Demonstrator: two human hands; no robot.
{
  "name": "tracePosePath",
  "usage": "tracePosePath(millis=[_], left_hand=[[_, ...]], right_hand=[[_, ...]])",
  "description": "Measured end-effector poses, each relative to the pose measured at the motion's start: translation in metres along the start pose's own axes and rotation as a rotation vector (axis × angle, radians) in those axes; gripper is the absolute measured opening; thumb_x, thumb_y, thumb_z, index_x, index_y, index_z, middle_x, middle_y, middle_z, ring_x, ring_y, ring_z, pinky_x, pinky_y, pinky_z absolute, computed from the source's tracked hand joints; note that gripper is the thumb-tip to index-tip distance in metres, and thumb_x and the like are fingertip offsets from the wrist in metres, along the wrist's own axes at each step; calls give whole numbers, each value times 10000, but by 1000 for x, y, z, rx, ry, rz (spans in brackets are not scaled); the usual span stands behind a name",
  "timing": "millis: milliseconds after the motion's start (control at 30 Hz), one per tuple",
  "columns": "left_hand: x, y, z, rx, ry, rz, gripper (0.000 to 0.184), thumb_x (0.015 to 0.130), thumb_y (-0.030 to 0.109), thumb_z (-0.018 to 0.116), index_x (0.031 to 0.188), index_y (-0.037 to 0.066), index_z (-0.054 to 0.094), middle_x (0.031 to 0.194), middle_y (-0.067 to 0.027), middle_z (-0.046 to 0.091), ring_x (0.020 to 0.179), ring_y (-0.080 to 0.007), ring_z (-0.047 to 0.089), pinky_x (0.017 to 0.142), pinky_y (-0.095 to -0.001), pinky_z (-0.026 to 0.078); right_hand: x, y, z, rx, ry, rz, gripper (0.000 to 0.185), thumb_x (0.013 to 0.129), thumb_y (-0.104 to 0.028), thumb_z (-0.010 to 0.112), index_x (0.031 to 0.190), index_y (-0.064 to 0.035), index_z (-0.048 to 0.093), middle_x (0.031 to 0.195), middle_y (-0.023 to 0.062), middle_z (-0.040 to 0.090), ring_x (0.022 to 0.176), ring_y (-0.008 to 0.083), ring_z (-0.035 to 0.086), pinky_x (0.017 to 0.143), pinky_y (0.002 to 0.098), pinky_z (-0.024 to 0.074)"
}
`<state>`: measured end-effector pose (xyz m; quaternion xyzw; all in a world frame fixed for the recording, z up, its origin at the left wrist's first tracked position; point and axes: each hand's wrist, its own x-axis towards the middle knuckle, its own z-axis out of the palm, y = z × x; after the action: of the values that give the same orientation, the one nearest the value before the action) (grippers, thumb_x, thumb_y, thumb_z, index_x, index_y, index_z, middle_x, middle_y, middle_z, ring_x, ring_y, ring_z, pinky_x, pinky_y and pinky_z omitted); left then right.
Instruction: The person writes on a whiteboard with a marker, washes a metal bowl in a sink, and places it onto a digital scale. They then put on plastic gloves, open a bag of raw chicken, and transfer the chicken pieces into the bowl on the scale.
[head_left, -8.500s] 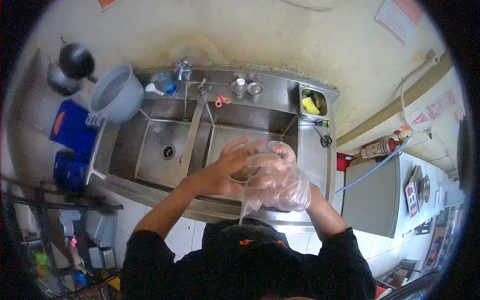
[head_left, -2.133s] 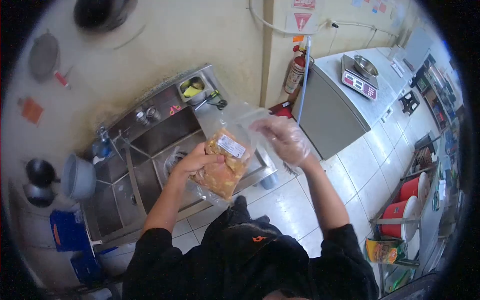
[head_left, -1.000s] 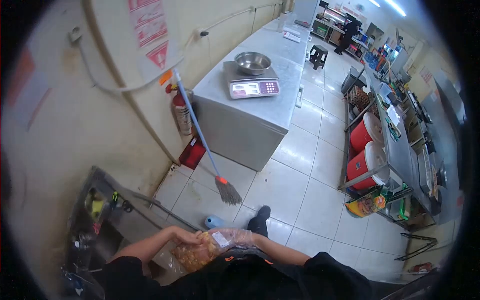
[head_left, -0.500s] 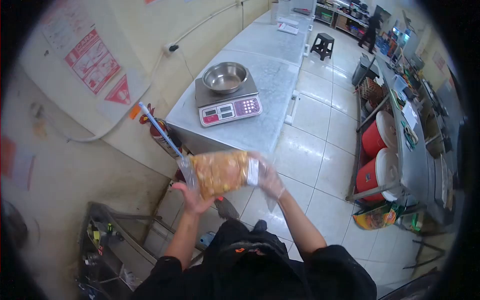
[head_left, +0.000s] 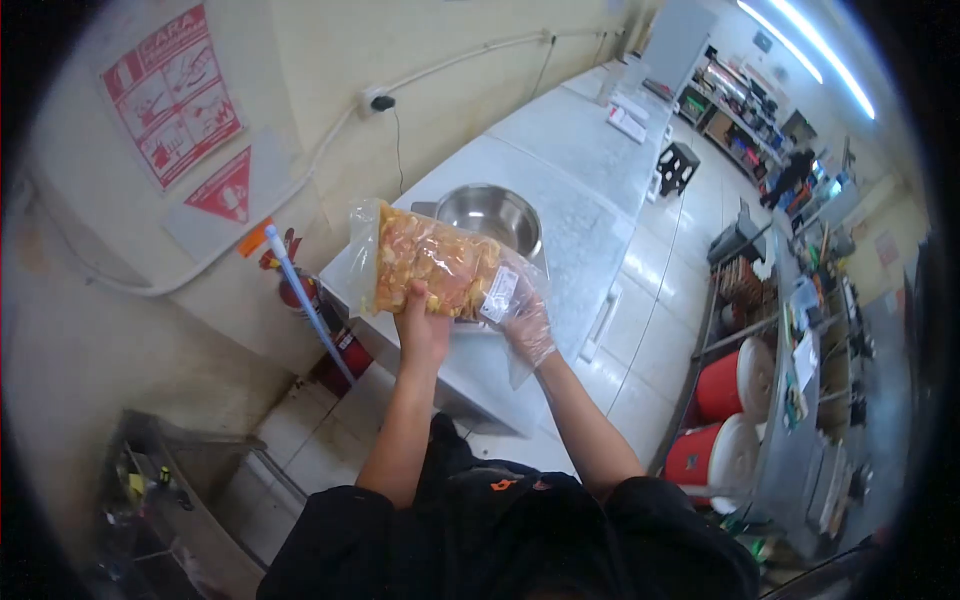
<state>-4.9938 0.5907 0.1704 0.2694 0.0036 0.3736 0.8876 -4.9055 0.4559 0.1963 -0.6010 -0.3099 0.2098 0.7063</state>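
A clear plastic bag of orange-yellow marinated meat pieces, with a white label on its right end, is held up between both hands. My bare left hand grips its lower edge, thumb on the near face. My right hand, in a clear plastic glove, is closed on the labelled end. Behind the bag, a steel bowl rests on the scale. The bag hides most of the scale and part of the bowl.
The scale stands on a long white freezer top along the wall. A blue pole leans by a fire extinguisher at left. Red bins with white lids sit under the right counter. A person is far back.
I have moved closer to the freezer. The bag is now higher in view, overlapping the scale and bowl. My left thumb has come down onto the bag.
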Motion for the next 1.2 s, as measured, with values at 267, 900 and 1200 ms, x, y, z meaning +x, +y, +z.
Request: tracePosePath(millis=[267,900,1200], left_hand=[[99,20,-34,-265,350,80,492,940,214,581,1375,36,438,1315,-101,554,1223,-251,543,1056,-433,444],[234,-35,-37,-27,417,19,453,942,310,585,1312,63,499,1235,-91,604,1138,-248,603,955,-428,524],[263,-64,-25,-105,430,5,451,953,332,562,1296,45,506,1261,-108,596,1173,-274,589,979,-454,509]], right_hand=[[156,-3,45,-361,-475,-252,944,768,-202,809,1514,-54,251,1428,189,459,1349,321,421,1124,417,330],[303,70,-16,-721,-615,-380,881,729,-376,831,1428,-50,405,1350,132,553,1210,281,547,1080,378,417],[306,18,-47,-509,-575,-334,740,741,-276,843,1355,-38,504,1230,111,643,1092,205,626,985,350,497]])
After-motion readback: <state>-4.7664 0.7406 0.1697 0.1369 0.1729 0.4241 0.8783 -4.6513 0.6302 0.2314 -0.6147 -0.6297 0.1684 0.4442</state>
